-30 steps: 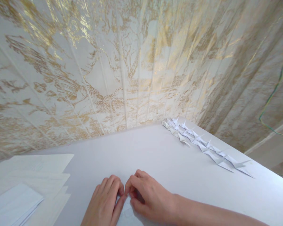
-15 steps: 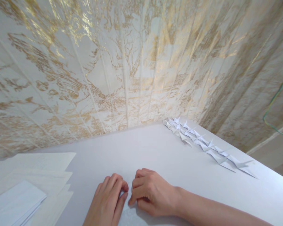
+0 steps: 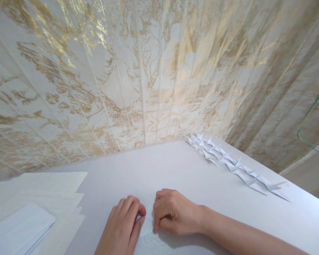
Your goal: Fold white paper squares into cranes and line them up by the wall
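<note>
A white sheet of paper [image 3: 149, 228] lies on the white table between my hands, its outline hard to make out against the tabletop. My left hand [image 3: 123, 223] rests on the paper's left side, thumb and bent index finger closed at it. Across a small gap, my right hand [image 3: 171, 212] has its fingers curled, with the fingertips down on the paper's right part. Both hands cover much of the sheet, so its folds are mostly hidden.
Folded white paper cranes [image 3: 231, 164], several in rows, line the table's right edge. At the left lie fanned cream sheets [image 3: 71, 200] with a stack of white paper [image 3: 23, 226] on top. A gold-patterned wall [image 3: 133, 88] borders the table's back, and a green cord [image 3: 312, 109] hangs at right.
My right hand has shifted slightly right, away from my left hand, widening the gap over the paper. My left hand has barely moved. The view has shifted a little.
</note>
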A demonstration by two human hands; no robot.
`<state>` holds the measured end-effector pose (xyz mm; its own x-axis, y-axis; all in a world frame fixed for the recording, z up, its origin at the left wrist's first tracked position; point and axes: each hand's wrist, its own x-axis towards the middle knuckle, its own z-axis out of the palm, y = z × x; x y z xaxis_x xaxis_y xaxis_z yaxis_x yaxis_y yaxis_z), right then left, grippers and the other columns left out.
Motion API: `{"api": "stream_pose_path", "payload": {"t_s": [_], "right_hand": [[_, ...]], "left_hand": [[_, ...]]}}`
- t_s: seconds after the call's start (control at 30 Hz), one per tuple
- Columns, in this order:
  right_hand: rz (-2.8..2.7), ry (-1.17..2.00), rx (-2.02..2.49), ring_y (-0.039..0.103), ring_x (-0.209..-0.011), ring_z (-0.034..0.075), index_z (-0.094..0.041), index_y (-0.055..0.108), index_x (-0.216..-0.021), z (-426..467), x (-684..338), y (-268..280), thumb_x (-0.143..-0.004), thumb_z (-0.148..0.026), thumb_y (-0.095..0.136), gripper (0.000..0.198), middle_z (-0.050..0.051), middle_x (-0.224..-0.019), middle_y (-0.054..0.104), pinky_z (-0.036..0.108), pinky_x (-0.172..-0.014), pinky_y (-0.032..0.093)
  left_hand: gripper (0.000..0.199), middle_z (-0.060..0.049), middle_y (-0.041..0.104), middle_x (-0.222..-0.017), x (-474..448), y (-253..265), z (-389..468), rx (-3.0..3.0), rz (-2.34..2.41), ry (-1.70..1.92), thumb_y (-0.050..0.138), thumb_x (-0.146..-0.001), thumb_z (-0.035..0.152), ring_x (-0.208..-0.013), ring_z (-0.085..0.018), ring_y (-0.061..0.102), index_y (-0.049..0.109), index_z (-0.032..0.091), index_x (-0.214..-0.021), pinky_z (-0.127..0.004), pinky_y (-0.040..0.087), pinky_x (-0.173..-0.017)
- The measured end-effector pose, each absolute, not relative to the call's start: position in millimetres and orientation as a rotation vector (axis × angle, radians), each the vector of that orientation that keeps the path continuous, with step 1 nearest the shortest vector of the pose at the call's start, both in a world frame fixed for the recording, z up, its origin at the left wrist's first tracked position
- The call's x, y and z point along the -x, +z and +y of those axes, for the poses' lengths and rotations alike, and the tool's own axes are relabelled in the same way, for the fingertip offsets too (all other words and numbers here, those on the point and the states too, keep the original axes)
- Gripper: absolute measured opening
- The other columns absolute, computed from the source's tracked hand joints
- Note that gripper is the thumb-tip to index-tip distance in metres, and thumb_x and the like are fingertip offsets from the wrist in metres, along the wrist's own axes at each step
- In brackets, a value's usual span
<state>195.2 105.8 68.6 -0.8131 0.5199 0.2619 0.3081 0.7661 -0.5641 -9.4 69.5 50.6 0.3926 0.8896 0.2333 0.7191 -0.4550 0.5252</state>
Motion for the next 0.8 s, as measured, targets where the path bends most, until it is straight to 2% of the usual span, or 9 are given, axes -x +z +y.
{"api": "stream_pose_path", "payload": {"t_s": [0.27,0.5,0.67,0.8], "right_hand": [[-2.483,0.823,0.601,0.060,-0.061,0.012,-0.018,0.066,-0.060,111.1,-197.7,62.5,-0.071,-0.003,0.049,0.026,-0.001,-0.062,0.069,0.026,-0.084,0.046],[-2.491,0.894,0.574,0.053,-0.053,0.011,-0.019,0.051,-0.049,112.5,-200.5,60.8,-0.066,-0.002,0.044,0.025,-0.002,-0.053,0.059,0.028,-0.085,0.046],[-2.400,0.872,0.608,0.056,-0.059,0.012,-0.018,0.060,-0.058,110.8,-199.7,59.0,-0.070,-0.003,0.042,0.026,0.001,-0.060,0.066,0.028,-0.084,0.047],[-2.361,0.874,0.622,0.059,-0.064,0.013,-0.017,0.066,-0.066,110.2,-199.4,58.8,-0.076,-0.005,0.044,0.027,0.002,-0.067,0.069,0.029,-0.085,0.048]], "left_hand": [[0.020,-0.001,0.058,-0.089,11.3,47.2,67.8,-2.288,1.381,0.728,0.040,-0.094,0.023,-0.084,-0.023,0.053,0.057,0.025,-0.084,-0.036,0.039,-0.074],[0.019,-0.001,0.059,-0.091,13.6,46.2,67.1,-2.312,1.362,0.750,0.039,-0.094,0.023,-0.085,-0.022,0.053,0.057,0.026,-0.086,-0.035,0.041,-0.074],[0.019,-0.001,0.059,-0.091,14.6,47.1,65.6,-2.322,1.355,0.785,0.040,-0.095,0.026,-0.084,-0.022,0.055,0.057,0.026,-0.087,-0.034,0.043,-0.074],[0.015,-0.002,0.061,-0.102,16.1,42.6,63.6,-2.326,1.351,0.895,0.051,-0.092,0.031,-0.094,-0.022,0.056,0.058,0.027,-0.105,-0.034,0.045,-0.081]]}}
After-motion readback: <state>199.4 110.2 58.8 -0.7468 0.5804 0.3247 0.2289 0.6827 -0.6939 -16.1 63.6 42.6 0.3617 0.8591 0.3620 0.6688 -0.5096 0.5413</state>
